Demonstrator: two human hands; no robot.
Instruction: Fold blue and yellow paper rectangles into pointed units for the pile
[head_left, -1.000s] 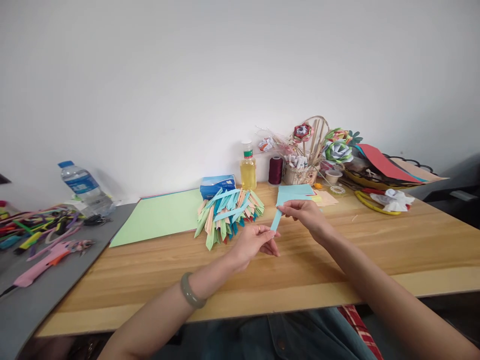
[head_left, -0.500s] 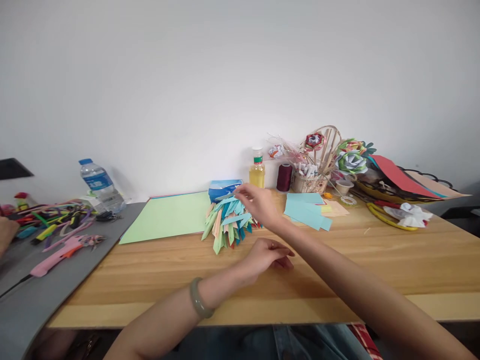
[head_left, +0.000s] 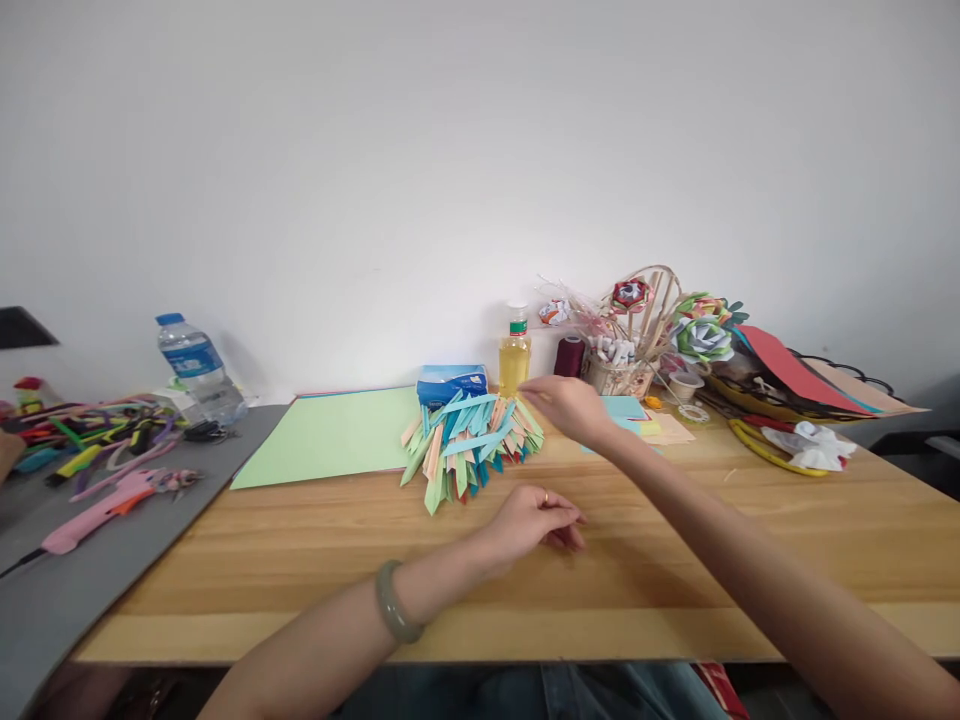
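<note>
My right hand is raised over the table with its fingers stretched loosely to the left, and nothing shows in them. Just left of its fingertips lies a pile of folded paper strips in blue, green and peach. Behind its wrist are blue paper pieces, partly covered by the arm. My left hand, wearing a ring, rests low at the front of the table in front of the pile. Its fingers are slightly bent and apart, with nothing visible between them. A bangle circles the left forearm.
Behind the pile stand a blue tissue pack, a bottle of yellow liquid and a dark red thread spool. Green paper sheets lie left. A basket and paper flowers stand right. A pink glue gun lies far left.
My right hand has moved right, from above the strip pile to beside it, uncovering the pile's right side. My left hand has hardly moved. The view has shifted slightly.
</note>
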